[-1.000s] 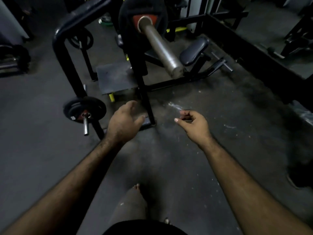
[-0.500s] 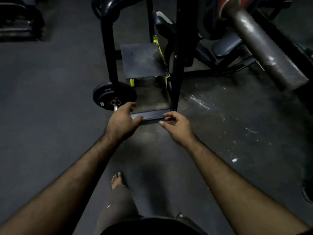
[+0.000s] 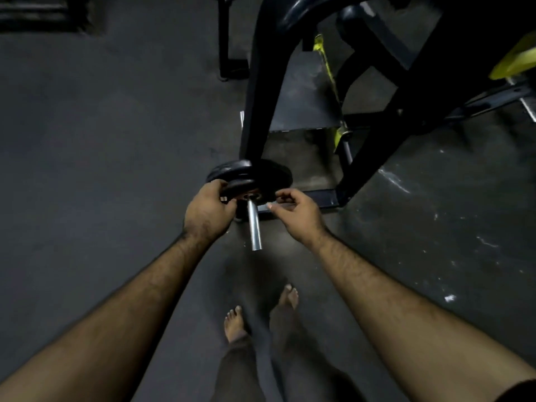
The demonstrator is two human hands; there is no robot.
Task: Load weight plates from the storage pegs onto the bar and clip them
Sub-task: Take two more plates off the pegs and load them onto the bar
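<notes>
Small black weight plates sit stacked on a chrome storage peg low on the black machine frame. My left hand grips the left rim of the front plate, fingers curled over its edge. My right hand is at the plate's right rim with fingers curled toward it; whether they touch is unclear. The peg's free end sticks out toward me between both hands. The bar is out of view.
The machine's black uprights and a yellow-trimmed footplate stand right behind the plates. A base foot lies on the floor just right of the peg. My bare feet are below the peg. Dark floor stretches left.
I have stepped closer and bent toward the peg. Both hands moved forward from open air to the plate, the left one closing on its rim. The big bar sleeve left the view.
</notes>
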